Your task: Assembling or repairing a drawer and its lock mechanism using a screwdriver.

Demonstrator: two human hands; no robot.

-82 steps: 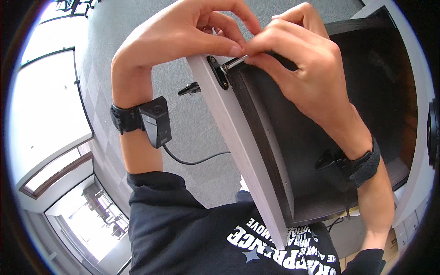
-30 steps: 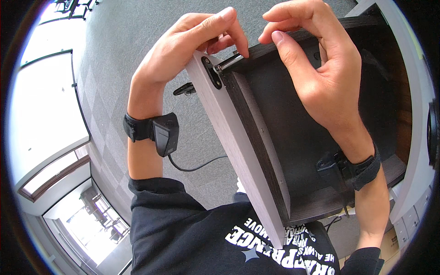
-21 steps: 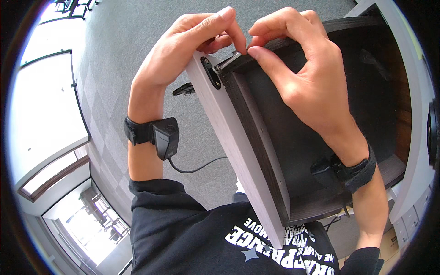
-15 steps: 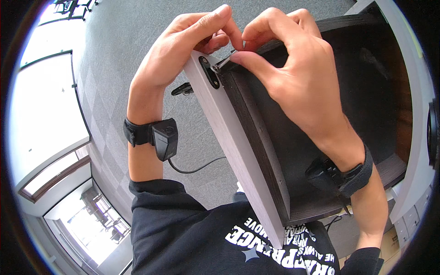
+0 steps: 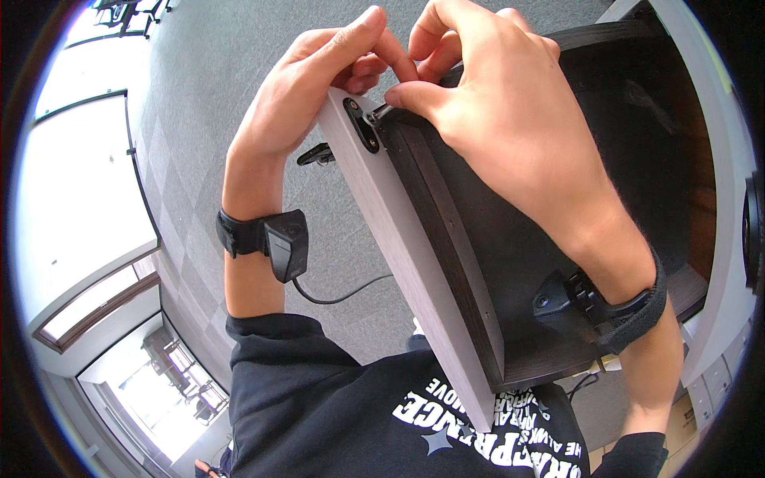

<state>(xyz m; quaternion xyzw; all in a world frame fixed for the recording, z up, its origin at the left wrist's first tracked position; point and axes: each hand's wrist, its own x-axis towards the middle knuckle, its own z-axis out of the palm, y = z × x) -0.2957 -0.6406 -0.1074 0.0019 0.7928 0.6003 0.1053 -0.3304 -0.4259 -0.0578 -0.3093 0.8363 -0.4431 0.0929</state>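
- Right hand (image 5: 518, 111) pinches a slim metal rod (image 5: 382, 111) between thumb and fingers, covering most of it.
- Left hand (image 5: 315, 88) curls beside it, thumb raised; I cannot tell if it grips anything.
- Rod slants: near-left end at the black oblong fitting (image 5: 361, 126) on the pale panel's (image 5: 402, 251) far end, other end pointing far-right.
- Dark open drawer (image 5: 522, 263) lies right of the panel, contents too dim to tell.

Drawer (image 5: 522, 263) dark inside, pale grey front (image 5: 406, 263) slanting 11 to 5 o'clock, oblong black plate (image 5: 362, 127) lengthwise near its 11 o'clock end, thin silvery rod (image 5: 383, 111) beside plate, angled toward 2 o'clock, upper end hidden.
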